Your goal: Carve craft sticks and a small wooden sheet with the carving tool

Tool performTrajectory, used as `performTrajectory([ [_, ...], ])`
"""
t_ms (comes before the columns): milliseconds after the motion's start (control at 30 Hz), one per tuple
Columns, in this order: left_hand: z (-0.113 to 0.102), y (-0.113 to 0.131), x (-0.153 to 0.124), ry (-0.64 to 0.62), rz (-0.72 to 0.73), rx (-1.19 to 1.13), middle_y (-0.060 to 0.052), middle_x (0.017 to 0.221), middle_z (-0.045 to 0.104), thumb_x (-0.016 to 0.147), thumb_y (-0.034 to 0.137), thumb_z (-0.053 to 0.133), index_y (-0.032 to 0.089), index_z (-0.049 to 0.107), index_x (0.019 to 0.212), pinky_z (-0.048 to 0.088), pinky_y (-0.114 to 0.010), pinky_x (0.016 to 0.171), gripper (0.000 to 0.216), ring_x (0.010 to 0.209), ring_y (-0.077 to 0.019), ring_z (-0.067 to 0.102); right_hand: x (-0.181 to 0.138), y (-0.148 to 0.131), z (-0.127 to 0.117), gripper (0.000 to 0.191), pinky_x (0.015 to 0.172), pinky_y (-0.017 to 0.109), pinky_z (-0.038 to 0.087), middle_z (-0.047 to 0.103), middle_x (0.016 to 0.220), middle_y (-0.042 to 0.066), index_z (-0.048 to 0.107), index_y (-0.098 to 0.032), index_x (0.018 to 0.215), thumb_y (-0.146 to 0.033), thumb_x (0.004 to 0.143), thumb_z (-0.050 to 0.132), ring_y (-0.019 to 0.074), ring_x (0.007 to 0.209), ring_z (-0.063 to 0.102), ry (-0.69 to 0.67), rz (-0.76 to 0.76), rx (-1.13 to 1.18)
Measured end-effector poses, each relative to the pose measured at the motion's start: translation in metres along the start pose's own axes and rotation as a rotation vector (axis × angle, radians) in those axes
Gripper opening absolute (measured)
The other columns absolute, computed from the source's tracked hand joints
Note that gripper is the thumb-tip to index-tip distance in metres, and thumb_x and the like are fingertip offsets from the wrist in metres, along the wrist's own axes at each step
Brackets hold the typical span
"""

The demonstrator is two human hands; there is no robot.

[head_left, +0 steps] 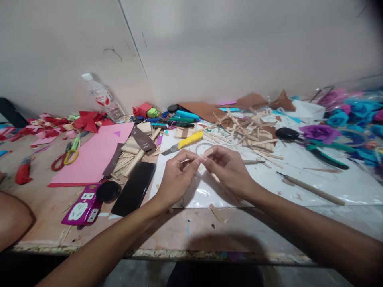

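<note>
My left hand [178, 174] and my right hand [229, 171] meet above the white sheet [206, 197], thumbs and fingers pinched together. Between the fingertips is a small pale wooden stick [207, 153], mostly covered by the fingers. Just behind the hands lies a yellow utility knife [190, 140], blade pointing left. A thin carving tool [253, 162] sticks out from beside my right hand, resting on the sheet. Beyond it is a loose heap of wooden sticks [254, 131].
Left of the hands are a black phone [134, 189], a purple gadget [81, 209], pink paper [89, 157] and scissors [67, 155]. A plastic bottle [104, 99] leans on the wall. Pliers [326, 155] and another carving tool [311, 188] lie right. Someone's bare limb [13, 219] shows far left.
</note>
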State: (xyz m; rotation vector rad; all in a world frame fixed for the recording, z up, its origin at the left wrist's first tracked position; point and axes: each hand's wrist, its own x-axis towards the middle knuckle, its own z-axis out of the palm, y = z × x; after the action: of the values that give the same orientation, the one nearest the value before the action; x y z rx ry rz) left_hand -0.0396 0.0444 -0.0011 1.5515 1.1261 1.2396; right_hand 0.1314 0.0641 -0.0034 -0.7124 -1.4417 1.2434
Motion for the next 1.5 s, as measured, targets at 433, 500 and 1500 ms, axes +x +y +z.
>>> performTrajectory([
  [433,-0.001,0.002,-0.001,0.021,0.008,-0.015,-0.001,0.092,0.064,0.100,0.037,0.066,0.018,0.067,0.091,0.039,-0.022,0.053,0.021,0.059,-0.0060,0.045,0.001,-0.002,0.001,0.018,0.061,0.025,0.044,0.066,0.080,0.000,0.069,-0.018,0.088,-0.033,0.095,0.076,0.0117,0.070,0.058,-0.033,0.017,-0.041],
  [500,-0.001,0.002,-0.001,0.026,0.012,-0.027,-0.001,0.092,0.062,0.100,0.036,0.066,0.018,0.066,0.089,0.037,-0.021,0.051,0.021,0.058,-0.0054,0.044,0.001,-0.003,0.001,0.018,0.064,0.025,0.046,0.067,0.081,0.001,0.069,-0.017,0.089,-0.033,0.095,0.075,0.0124,0.073,0.059,-0.045,0.009,-0.051],
  [1500,0.000,0.007,-0.004,-0.077,-0.084,-0.079,0.008,0.058,0.042,0.099,0.048,0.065,0.020,0.058,0.088,0.026,-0.021,0.044,0.031,0.047,-0.0067,0.033,0.012,-0.015,-0.022,0.006,0.072,0.030,0.053,0.074,0.088,0.003,0.075,-0.020,0.097,-0.023,0.095,0.070,0.0164,0.080,0.067,-0.070,-0.261,-0.308],
])
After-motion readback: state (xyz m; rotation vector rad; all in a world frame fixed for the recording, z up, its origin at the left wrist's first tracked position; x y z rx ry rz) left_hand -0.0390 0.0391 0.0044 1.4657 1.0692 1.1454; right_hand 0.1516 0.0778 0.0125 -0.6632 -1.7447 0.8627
